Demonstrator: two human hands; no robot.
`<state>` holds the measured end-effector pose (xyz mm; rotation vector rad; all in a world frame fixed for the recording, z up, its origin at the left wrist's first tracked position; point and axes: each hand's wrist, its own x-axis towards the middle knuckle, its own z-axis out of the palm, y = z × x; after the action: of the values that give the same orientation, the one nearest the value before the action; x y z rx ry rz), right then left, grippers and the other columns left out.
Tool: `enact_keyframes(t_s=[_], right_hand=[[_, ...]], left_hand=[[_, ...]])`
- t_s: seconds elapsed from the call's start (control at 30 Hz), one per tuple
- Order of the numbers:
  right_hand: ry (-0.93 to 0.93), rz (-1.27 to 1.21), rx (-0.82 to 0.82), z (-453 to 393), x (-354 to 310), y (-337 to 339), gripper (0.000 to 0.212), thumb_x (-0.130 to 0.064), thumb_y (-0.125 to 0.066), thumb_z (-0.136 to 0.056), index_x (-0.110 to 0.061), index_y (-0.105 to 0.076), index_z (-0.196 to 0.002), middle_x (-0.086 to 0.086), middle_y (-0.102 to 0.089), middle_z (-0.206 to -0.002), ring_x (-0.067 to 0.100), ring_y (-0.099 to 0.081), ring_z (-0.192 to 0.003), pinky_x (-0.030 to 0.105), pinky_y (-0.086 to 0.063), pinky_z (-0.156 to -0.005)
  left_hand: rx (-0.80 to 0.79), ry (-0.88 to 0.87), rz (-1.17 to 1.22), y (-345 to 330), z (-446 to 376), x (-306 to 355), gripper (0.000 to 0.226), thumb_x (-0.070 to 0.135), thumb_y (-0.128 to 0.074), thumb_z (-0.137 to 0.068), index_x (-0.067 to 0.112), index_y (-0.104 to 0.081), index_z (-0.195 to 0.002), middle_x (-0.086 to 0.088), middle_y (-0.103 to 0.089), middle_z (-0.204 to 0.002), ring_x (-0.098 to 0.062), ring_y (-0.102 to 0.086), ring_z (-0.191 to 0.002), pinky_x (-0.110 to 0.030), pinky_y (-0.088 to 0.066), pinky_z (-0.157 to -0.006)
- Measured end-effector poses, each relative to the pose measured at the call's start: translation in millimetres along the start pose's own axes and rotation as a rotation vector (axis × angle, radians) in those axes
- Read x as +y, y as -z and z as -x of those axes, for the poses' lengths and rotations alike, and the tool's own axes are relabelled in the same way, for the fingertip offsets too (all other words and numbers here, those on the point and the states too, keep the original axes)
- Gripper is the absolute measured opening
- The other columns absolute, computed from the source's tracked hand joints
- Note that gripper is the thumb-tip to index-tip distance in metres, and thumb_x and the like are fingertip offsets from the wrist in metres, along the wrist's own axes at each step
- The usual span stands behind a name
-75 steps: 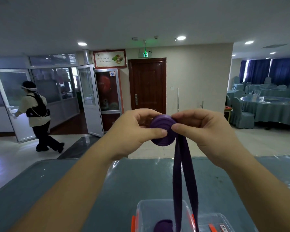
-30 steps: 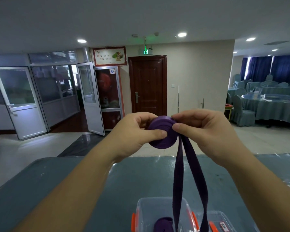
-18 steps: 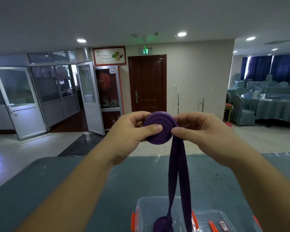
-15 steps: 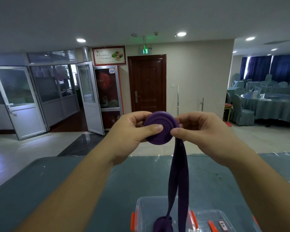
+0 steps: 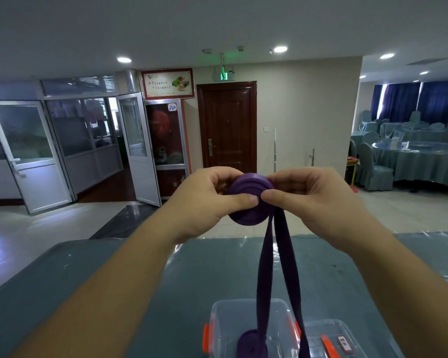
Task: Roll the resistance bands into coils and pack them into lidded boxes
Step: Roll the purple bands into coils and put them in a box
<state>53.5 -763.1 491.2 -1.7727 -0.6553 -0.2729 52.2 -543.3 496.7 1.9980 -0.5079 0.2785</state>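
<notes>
Purple band [image 5: 271,267], part-wound into a coil [image 5: 248,201], is held up between both hands: left hand [image 5: 204,200] pinches the coil's face, right hand [image 5: 313,200] pinches its right edge. Two unwound strands hang straight down from there, over the open box [image 5: 217,319] on the table [image 5: 88,280].
</notes>
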Motion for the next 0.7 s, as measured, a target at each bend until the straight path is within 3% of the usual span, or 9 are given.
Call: enact_keyframes(t_s=[0.1,0.17,0.3,0.43,0.5,0.6,0.7], right_hand=[[-0.028,-0.137,0.062,1,4,-1,0.028,-0.033,-0.079,-0.074,-0.024,-0.081,-0.100,0.002,-0.082,-0.095,0.020,-0.079,-0.092,0.041,-0.061,-0.093],[-0.051,-0.114,0.013,3,7,2,0.029,-0.034,-0.077,-0.076,-0.023,-0.082,-0.102,0.004,-0.082,-0.095,0.022,-0.078,-0.092,0.043,-0.061,-0.094],[-0.053,0.016,-0.053,5,8,1,0.019,-0.021,-0.078,-0.086,-0.023,-0.081,-0.106,-0.001,-0.082,-0.095,0.017,-0.078,-0.093,0.038,-0.061,-0.093],[-0.019,-0.093,0.037,4,7,-1,0.031,-0.035,-0.077,-0.074,-0.026,-0.079,-0.104,-0.003,-0.083,-0.095,0.014,-0.079,-0.093,0.028,-0.061,-0.087],[-0.019,-0.118,0.025,4,5,0,0.031,-0.033,-0.076,-0.073,-0.025,-0.080,-0.103,-0.002,-0.083,-0.094,0.013,-0.079,-0.091,0.023,-0.061,-0.084],[-0.039,-0.027,-0.049,3,2,6,0.022,-0.020,-0.079,-0.081,-0.023,-0.080,-0.104,-0.003,-0.083,-0.093,0.012,-0.079,-0.090,0.021,-0.061,-0.086],[-0.046,0.068,-0.098,4,-1,8,0.019,-0.017,-0.079,-0.087,-0.026,-0.080,-0.104,-0.007,-0.082,-0.092,0.009,-0.079,-0.088,0.017,-0.060,-0.082]], left_hand=[[0.080,0.037,0.213,-5,1,-5,0.037,0.022,-0.082,-0.082,0.018,-0.073,-0.118,-0.004,-0.080,-0.107,-0.022,-0.076,-0.103,-0.045,-0.061,-0.097],[0.070,0.063,0.248,-8,2,-8,0.035,0.015,-0.081,-0.085,0.015,-0.071,-0.119,-0.007,-0.080,-0.106,-0.024,-0.077,-0.102,-0.047,-0.061,-0.097],[-0.027,0.050,0.024,0,1,-7,0.034,0.018,-0.083,-0.086,0.024,-0.073,-0.118,0.000,-0.080,-0.105,-0.019,-0.077,-0.101,-0.042,-0.062,-0.094],[-0.001,0.072,0.233,-1,1,-7,0.033,0.017,-0.082,-0.083,0.017,-0.075,-0.115,-0.007,-0.081,-0.105,-0.023,-0.078,-0.099,-0.039,-0.061,-0.089],[0.001,0.103,0.352,-5,3,-11,0.034,0.016,-0.081,-0.081,0.014,-0.074,-0.115,-0.010,-0.080,-0.107,-0.025,-0.078,-0.100,-0.039,-0.061,-0.088],[-0.039,0.083,0.254,-6,5,-15,0.034,0.015,-0.079,-0.087,0.016,-0.072,-0.121,-0.008,-0.080,-0.109,-0.025,-0.077,-0.104,-0.044,-0.059,-0.097],[-0.075,0.069,0.159,-2,4,-12,0.032,0.022,-0.079,-0.087,0.019,-0.075,-0.118,-0.005,-0.081,-0.106,-0.022,-0.077,-0.101,-0.038,-0.061,-0.094]])
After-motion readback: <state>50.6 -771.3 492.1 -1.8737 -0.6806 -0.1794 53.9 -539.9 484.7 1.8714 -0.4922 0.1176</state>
